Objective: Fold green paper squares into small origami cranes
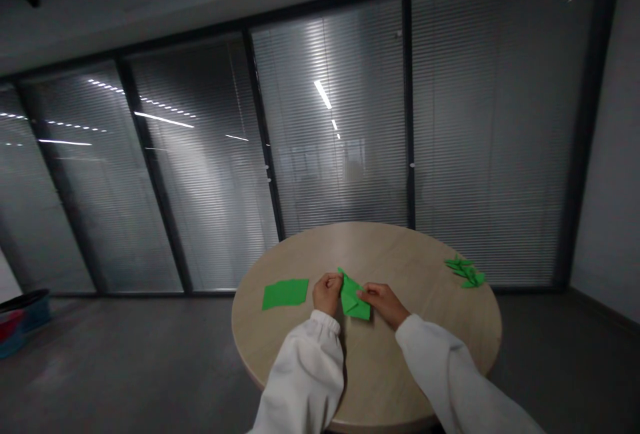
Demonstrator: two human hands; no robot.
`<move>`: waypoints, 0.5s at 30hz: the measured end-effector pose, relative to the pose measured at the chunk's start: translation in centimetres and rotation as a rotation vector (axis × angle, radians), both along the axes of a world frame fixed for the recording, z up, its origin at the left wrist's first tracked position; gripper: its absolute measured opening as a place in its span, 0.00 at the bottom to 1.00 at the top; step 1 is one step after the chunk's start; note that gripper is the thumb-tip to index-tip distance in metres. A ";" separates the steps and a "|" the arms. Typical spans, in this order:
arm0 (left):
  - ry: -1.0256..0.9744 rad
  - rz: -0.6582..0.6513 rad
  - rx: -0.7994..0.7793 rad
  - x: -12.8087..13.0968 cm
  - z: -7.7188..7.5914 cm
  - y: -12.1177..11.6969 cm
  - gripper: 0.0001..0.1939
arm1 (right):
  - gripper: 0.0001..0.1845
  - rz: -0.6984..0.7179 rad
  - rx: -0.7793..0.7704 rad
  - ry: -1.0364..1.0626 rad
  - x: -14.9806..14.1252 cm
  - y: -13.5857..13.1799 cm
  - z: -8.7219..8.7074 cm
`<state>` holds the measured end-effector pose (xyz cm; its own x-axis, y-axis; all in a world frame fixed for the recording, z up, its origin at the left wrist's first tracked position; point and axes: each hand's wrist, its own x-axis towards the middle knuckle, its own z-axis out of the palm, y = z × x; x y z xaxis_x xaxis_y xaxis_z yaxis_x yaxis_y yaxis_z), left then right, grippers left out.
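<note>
A partly folded green paper (354,299) lies near the middle of a round wooden table (430,327). My left hand (327,292) is closed on the paper's left upper edge, fingers curled. On the paper's right side my right hand (383,302) pinches a fold. Both arms wear white sleeves. The paper's upper corner stands up between the two hands.
A flat green paper sheet (285,293) lies on the table to the left of my hands. Folded green paper figures (465,272) sit near the table's far right edge. Glass walls with blinds stand behind the table. A blue and red object (23,321) rests on the floor at far left.
</note>
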<state>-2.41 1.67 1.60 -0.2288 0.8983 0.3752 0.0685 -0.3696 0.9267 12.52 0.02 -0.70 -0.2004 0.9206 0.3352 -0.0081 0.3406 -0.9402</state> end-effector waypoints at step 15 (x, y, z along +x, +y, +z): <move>-0.091 -0.118 -0.070 0.0 -0.8 1.0 0.16 | 0.13 -0.059 0.056 -0.067 0.1 0.0 0.0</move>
